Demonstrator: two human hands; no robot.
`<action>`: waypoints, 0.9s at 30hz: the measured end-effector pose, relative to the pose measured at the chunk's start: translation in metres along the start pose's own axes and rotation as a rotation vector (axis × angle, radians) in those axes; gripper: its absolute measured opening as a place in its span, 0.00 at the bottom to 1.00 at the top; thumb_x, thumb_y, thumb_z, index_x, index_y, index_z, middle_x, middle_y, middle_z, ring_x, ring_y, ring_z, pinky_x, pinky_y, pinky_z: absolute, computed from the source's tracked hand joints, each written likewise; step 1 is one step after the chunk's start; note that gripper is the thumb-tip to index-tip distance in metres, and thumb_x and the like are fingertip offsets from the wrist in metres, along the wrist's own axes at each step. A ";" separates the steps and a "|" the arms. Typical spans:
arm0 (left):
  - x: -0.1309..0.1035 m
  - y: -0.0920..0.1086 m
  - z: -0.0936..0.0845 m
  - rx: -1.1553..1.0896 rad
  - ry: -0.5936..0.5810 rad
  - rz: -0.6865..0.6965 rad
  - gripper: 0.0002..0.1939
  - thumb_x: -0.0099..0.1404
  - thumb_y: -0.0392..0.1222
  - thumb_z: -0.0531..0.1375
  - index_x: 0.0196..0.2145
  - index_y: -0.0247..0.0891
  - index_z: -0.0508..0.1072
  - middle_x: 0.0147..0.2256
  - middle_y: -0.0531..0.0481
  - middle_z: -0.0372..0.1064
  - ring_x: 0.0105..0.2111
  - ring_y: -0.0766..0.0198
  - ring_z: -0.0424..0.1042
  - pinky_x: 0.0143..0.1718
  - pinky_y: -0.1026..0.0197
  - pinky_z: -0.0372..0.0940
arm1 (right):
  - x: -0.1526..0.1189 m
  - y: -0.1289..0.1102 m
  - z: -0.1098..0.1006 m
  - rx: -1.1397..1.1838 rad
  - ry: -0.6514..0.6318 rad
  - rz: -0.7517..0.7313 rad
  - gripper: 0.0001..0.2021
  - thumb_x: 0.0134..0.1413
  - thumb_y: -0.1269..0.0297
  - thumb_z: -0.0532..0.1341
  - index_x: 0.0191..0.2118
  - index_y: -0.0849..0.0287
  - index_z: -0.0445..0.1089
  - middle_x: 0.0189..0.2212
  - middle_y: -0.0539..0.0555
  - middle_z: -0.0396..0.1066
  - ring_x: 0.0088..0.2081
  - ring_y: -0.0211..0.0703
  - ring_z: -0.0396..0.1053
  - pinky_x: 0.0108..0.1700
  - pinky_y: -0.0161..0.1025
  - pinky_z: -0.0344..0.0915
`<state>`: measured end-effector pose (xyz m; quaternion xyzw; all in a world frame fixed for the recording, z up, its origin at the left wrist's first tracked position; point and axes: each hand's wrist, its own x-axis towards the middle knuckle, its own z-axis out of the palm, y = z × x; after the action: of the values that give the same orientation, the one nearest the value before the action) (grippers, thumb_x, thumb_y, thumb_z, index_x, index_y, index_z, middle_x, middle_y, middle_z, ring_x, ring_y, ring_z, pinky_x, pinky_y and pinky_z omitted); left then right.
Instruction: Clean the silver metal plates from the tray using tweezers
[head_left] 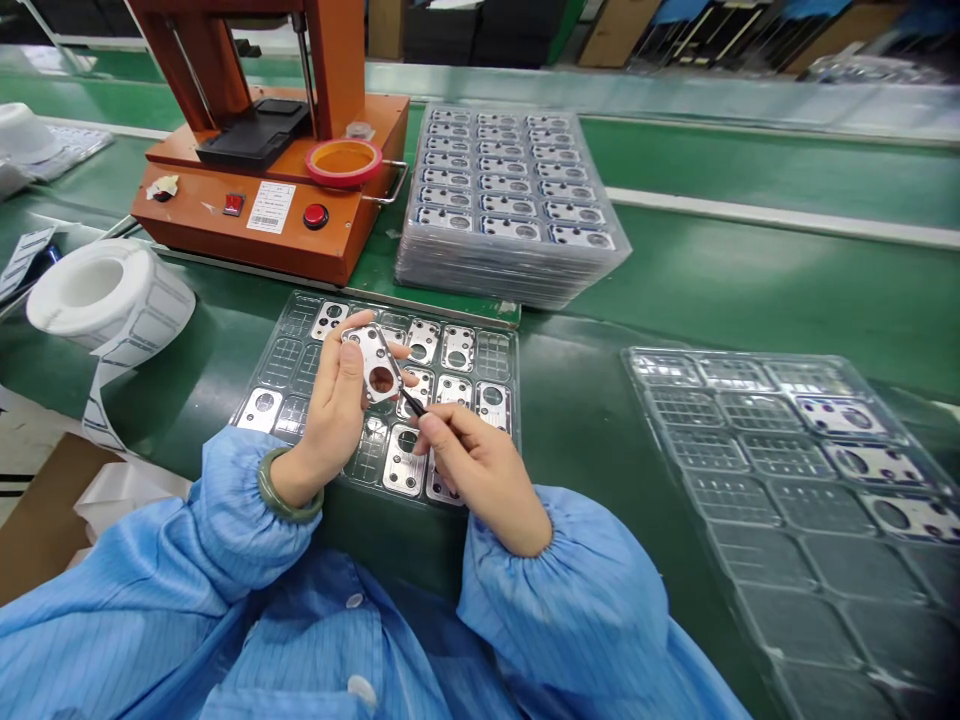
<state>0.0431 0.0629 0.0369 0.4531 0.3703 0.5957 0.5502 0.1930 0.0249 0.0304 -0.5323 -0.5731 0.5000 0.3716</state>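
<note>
My left hand holds up a silver metal plate with a large round hole and several small ones, tilted above a clear tray. In my right hand is a thin black tool, pinched between thumb and fingers, its tip at the plate's lower right edge. Under both hands lies the clear compartment tray, with similar metal plates in some of its compartments and others bare. My hands partly cover the tray.
An orange press machine with a roll of tape on it stands at the back left. Beside it is a stack of filled trays. A white label roll sits at left, another clear tray with several plates at right.
</note>
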 end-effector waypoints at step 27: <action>-0.004 -0.004 -0.004 0.032 -0.153 -0.016 0.26 0.64 0.53 0.59 0.56 0.45 0.59 0.45 0.47 0.69 0.34 0.67 0.73 0.37 0.60 0.68 | -0.002 -0.001 -0.003 0.105 -0.269 0.036 0.31 0.62 0.40 0.43 0.36 0.60 0.73 0.18 0.48 0.63 0.18 0.33 0.55 0.22 0.34 0.55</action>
<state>0.0406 0.0602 0.0311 0.5029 0.3404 0.5490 0.5743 0.1955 0.0239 0.0326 -0.4504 -0.5813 0.6027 0.3098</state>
